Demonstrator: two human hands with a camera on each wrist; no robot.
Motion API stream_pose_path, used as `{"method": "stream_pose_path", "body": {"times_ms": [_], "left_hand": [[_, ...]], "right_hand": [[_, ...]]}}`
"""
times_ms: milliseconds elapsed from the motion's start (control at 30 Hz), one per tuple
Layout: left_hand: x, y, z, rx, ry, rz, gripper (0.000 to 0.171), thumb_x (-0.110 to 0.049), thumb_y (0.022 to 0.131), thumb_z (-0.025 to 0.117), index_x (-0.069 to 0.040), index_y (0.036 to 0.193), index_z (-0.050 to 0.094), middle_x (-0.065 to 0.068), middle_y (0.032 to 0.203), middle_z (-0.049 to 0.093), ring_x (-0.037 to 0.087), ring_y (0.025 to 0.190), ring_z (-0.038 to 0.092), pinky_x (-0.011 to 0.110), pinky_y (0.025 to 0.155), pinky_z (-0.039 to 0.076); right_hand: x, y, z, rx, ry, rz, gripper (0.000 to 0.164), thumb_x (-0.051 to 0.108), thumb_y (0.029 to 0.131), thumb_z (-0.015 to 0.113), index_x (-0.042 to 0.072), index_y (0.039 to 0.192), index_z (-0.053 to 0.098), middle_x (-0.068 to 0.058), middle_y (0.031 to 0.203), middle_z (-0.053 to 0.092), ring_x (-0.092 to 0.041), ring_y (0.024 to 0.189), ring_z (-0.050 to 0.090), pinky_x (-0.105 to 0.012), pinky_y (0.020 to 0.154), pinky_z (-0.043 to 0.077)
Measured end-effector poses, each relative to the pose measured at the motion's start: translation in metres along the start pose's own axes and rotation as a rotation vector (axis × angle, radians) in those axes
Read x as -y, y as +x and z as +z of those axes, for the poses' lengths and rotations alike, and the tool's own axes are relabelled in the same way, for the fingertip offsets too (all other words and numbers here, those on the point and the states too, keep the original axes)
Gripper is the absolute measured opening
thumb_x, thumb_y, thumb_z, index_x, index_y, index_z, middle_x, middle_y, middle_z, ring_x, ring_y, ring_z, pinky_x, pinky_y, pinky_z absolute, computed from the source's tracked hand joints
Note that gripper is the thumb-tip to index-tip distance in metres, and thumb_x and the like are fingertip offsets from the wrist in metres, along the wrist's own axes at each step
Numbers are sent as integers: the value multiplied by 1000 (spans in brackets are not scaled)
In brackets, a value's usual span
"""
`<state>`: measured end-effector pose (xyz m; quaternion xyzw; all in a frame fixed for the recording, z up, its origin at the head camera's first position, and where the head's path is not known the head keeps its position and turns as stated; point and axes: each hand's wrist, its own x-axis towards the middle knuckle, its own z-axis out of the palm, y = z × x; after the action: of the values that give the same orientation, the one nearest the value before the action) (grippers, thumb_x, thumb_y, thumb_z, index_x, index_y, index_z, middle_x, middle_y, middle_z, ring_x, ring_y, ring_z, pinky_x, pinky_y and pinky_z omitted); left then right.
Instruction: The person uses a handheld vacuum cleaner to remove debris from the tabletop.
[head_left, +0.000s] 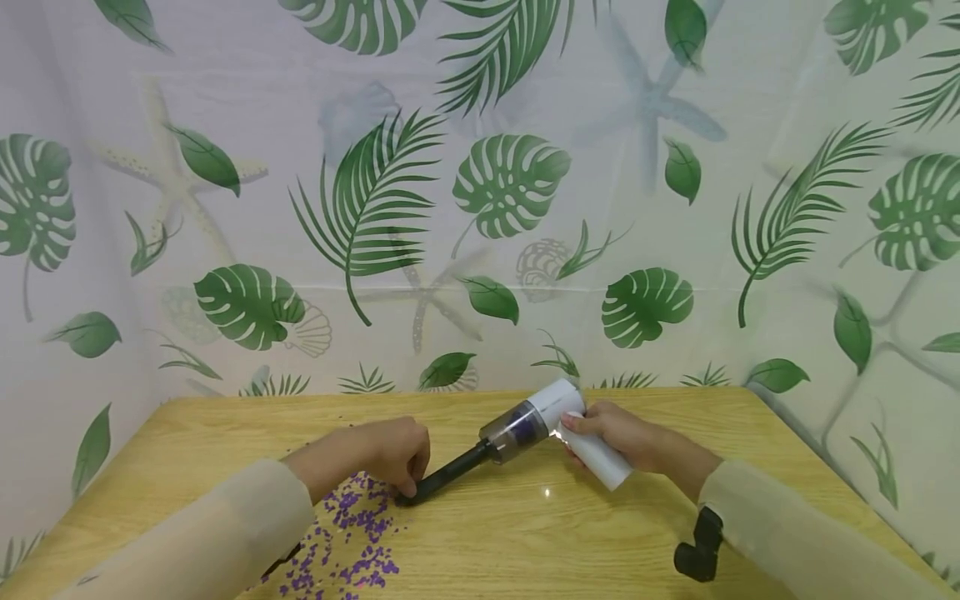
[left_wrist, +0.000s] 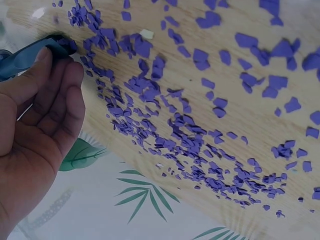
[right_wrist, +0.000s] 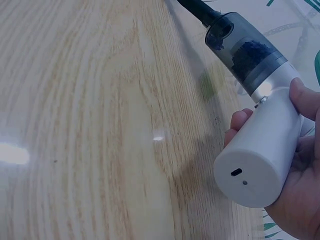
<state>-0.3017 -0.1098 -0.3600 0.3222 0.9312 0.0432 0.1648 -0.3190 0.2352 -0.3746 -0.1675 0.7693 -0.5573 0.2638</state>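
Observation:
My right hand (head_left: pixel 617 432) grips the white handle of a handheld vacuum cleaner (head_left: pixel 551 406); the right wrist view shows the fingers wrapped round it. Dark bits sit inside its see-through dust cup (right_wrist: pixel 245 52). The long black nozzle (head_left: pixel 453 473) slants down to the left toward the tabletop. Near its tip, my left hand (head_left: pixel 397 454) pinches the nozzle between thumb and fingers. In the left wrist view the nozzle's mouth (left_wrist: pixel 62 45) lies at the edge of many scattered purple paper scraps (left_wrist: pixel 185 135).
The scraps spread over the left part of the wooden table (head_left: pixel 525 542), under and beside the left forearm. A leaf-patterned sheet (head_left: pixel 480 208) hangs behind the table's far edge. A black wrist-worn device (head_left: pixel 701 546) hangs under the right sleeve.

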Motion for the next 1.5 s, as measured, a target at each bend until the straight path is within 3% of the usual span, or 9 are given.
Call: {"method": "stream_pose_path", "body": {"times_ms": [367, 733, 967, 1300, 1500], "left_hand": [[-6, -12, 0, 96, -86, 1, 7, -9, 81, 82, -14, 83, 77, -5, 64, 70, 8, 57, 67, 20, 62, 54], [-6, -20, 0, 191, -122, -10, 18, -6, 80, 83, -14, 68, 72, -3, 58, 68, 10, 54, 67, 21, 57, 55], [-5, -22, -3, 295, -180, -17, 17, -3, 79, 82, -11, 68, 72, 1, 59, 70, 14, 54, 70, 28, 59, 59], [-5, -24, 0, 340, -127, -29, 18, -8, 77, 85, -14, 65, 73, -1, 57, 69, 14, 54, 68, 27, 58, 58], [-7, -27, -1, 389, -153, -20, 17, -7, 76, 86, -11, 65, 74, 1, 57, 70, 12, 52, 67, 28, 59, 59]], "right_hand": [[-3, -2, 5, 69, 61, -13, 35, 27, 106, 47, -7, 102, 57, -9, 83, 65, -17, 72, 61, -28, 67, 52], [-4, -2, 18, 76, 49, -31, 39, 26, 106, 46, -12, 102, 57, -8, 81, 65, -17, 71, 62, -27, 65, 52], [-4, -2, 26, 88, 54, -27, 39, 26, 105, 48, -12, 104, 56, -9, 81, 65, -16, 71, 63, -27, 66, 52], [-4, -3, 32, 120, 69, -35, 40, 27, 106, 47, -12, 106, 54, -8, 83, 65, -15, 72, 63, -26, 67, 53], [-4, -3, 35, 144, 71, -37, 39, 26, 106, 47, -13, 107, 55, -9, 83, 65, -16, 72, 63, -27, 66, 53]]}}
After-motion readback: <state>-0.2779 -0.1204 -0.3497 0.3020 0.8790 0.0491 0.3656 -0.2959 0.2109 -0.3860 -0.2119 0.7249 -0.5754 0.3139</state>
